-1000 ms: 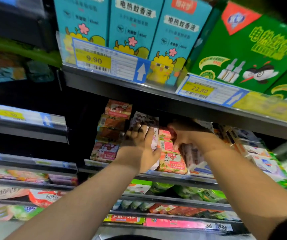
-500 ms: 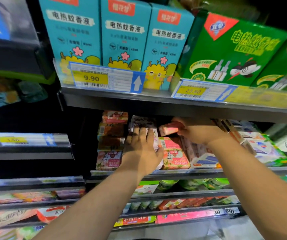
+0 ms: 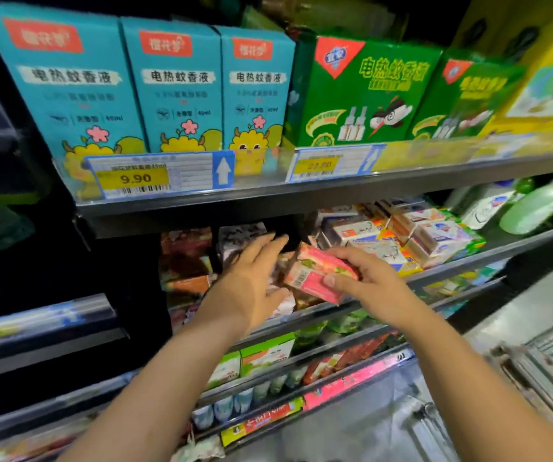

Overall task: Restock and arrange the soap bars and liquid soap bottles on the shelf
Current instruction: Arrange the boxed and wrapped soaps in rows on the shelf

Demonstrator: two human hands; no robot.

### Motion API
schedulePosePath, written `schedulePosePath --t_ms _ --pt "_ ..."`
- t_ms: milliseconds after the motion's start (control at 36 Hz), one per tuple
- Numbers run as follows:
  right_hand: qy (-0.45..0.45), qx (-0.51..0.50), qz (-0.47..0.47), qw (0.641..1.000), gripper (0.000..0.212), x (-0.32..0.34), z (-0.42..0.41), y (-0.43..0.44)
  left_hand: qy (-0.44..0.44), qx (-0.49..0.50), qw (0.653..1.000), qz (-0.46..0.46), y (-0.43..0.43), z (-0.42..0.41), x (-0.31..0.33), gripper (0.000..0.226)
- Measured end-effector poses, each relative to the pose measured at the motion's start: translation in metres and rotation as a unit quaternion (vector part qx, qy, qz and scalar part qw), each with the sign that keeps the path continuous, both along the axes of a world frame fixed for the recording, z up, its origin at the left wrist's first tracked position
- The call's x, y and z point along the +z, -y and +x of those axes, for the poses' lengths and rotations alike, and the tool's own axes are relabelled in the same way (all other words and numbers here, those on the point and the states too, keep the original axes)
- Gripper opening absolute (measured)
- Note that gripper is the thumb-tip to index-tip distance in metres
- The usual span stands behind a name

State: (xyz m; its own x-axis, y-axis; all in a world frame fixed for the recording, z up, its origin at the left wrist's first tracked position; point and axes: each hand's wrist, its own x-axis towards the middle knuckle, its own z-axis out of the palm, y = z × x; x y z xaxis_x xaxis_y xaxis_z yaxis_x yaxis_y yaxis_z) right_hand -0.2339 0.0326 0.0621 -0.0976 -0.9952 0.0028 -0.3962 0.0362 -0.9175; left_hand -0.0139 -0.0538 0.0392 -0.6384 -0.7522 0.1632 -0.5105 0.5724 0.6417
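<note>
Head view of a shop shelf (image 3: pixel 488 258) already largely filled with stacked soap bars (image 3: pixel 411 235), with liquid soap bottles (image 3: pixel 531 208) lying at its far right. The right hand (image 3: pixel 368 281) clamps one pink soap bar (image 3: pixel 315 278) in front of the stacks, seemingly not yet placed; the left hand (image 3: pixel 248 285) reaches in, fingers spread and holding nothing. Motion blur smears labels, and hands hide the gap behind them.

Head view (close) facing shelf (image 3: pixel 301 198)

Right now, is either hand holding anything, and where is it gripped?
The right hand holds a pink soap bar pack by its near right end, thumb on its face. The left hand is open, holding nothing.
</note>
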Motion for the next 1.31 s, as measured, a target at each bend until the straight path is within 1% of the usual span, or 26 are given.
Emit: schedulePosePath --t_ms 83,167,222,278,333,389,444,472,528,556,583,639,667,694,722,750,806,833,889,944,972,1028,1111,1167,1250,1306 --pt "0.087 -0.020 0.004 0.996 0.034 -0.005 0.016 -0.014 -0.017 -0.105 0.994 -0.037 -0.013 0.012 -0.004 0.092" --pt "0.202 -0.038 0.018 0.978 0.030 -0.013 0.040 -0.028 -0.095 -0.126 0.986 -0.055 -0.021 0.020 -0.011 0.097" --pt "0.293 -0.049 0.036 0.954 0.025 -0.017 0.057 -0.037 -0.140 -0.139 0.980 -0.022 -0.030 0.027 -0.013 0.092" --pt "0.351 -0.047 0.051 0.934 0.019 -0.019 0.071 -0.045 -0.161 -0.148 0.976 0.006 -0.041 0.038 -0.011 0.077" --pt "0.374 -0.048 0.058 0.924 0.018 -0.019 0.083 -0.050 -0.152 -0.132 0.979 0.002 -0.050 0.049 -0.007 0.065" --pt "0.386 -0.045 0.068 0.919 0.027 -0.021 0.093 -0.055 -0.160 -0.103 0.981 0.030 -0.057 0.058 -0.008 0.058" --pt "0.394 -0.026 0.080 0.915 0.045 -0.022 0.099 -0.062 -0.205 -0.065 0.972 0.094 -0.063 0.063 -0.011 0.051" --pt "0.397 -0.012 0.083 0.914 0.056 -0.024 0.099 -0.066 -0.236 -0.046 0.960 0.146 -0.066 0.063 -0.013 0.049" --pt "0.376 0.020 0.093 0.922 0.077 -0.025 0.098 -0.074 -0.299 -0.023 0.921 0.250 -0.070 0.064 -0.016 0.042" --pt "0.342 0.027 0.101 0.934 0.082 -0.026 0.099 -0.077 -0.320 -0.008 0.907 0.274 -0.070 0.065 -0.018 0.036" --pt "0.295 0.026 0.104 0.950 0.080 -0.026 0.101 -0.080 -0.331 0.010 0.900 0.283 -0.070 0.066 -0.019 0.030" --pt "0.217 0.010 0.093 0.972 0.056 -0.030 0.108 -0.082 -0.341 0.032 0.896 0.283 -0.072 0.069 -0.020 0.025" --pt "0.211 -0.004 0.084 0.974 0.043 -0.032 0.114 -0.082 -0.341 0.037 0.895 0.285 -0.073 0.070 -0.019 0.025" --pt "0.221 -0.019 0.074 0.972 0.034 -0.033 0.120 -0.083 -0.334 0.041 0.897 0.286 -0.075 0.070 -0.019 0.022" --pt "0.245 -0.038 0.066 0.967 0.033 -0.035 0.125 -0.083 -0.322 0.046 0.902 0.284 -0.077 0.071 -0.017 0.018" --pt "0.278 -0.059 0.059 0.957 0.038 -0.038 0.129 -0.083 -0.309 0.051 0.906 0.283 -0.079 0.071 -0.018 0.016" --pt "0.324 -0.107 0.045 0.939 0.048 -0.041 0.134 -0.083 -0.299 0.061 0.903 0.304 -0.083 0.073 -0.020 0.018" --pt "0.327 -0.125 0.038 0.936 0.046 -0.042 0.134 -0.083 -0.298 0.056 0.894 0.329 -0.084 0.075 -0.022 0.023" --pt "0.341 -0.139 0.034 0.929 0.035 -0.043 0.135 -0.082 -0.302 0.015 0.879 0.369 -0.085 0.080 -0.026 0.038" --pt "0.371 -0.140 0.037 0.917 0.025 -0.043 0.134 -0.081 -0.272 -0.041 0.891 0.361 -0.087 0.084 -0.032 0.055" --pt "0.387 -0.133 0.039 0.912 0.031 -0.045 0.132 -0.081 -0.239 -0.065 0.907 0.340 -0.087 0.085 -0.034 0.062" --pt "0.414 -0.106 0.053 0.903 0.056 -0.046 0.128 -0.083 -0.191 -0.083 0.935 0.286 -0.086 0.085 -0.042 0.069" --pt "0.405 -0.078 0.091 0.906 0.075 -0.051 0.123 -0.087 -0.184 -0.043 0.950 0.247 -0.085 0.087 -0.052 0.054" --pt "0.373 -0.082 0.107 0.918 0.069 -0.052 0.124 -0.089 -0.173 -0.015 0.952 0.253 -0.085 0.088 -0.054 0.051" --pt "0.297 -0.086 0.115 0.944 0.041 -0.054 0.122 -0.092 -0.175 0.025 0.957 0.230 -0.085 0.089 -0.054 0.045" --pt "0.267 -0.072 0.119 0.954 0.032 -0.057 0.121 -0.094 -0.209 0.039 0.940 0.268 -0.089 0.087 -0.051 0.034"
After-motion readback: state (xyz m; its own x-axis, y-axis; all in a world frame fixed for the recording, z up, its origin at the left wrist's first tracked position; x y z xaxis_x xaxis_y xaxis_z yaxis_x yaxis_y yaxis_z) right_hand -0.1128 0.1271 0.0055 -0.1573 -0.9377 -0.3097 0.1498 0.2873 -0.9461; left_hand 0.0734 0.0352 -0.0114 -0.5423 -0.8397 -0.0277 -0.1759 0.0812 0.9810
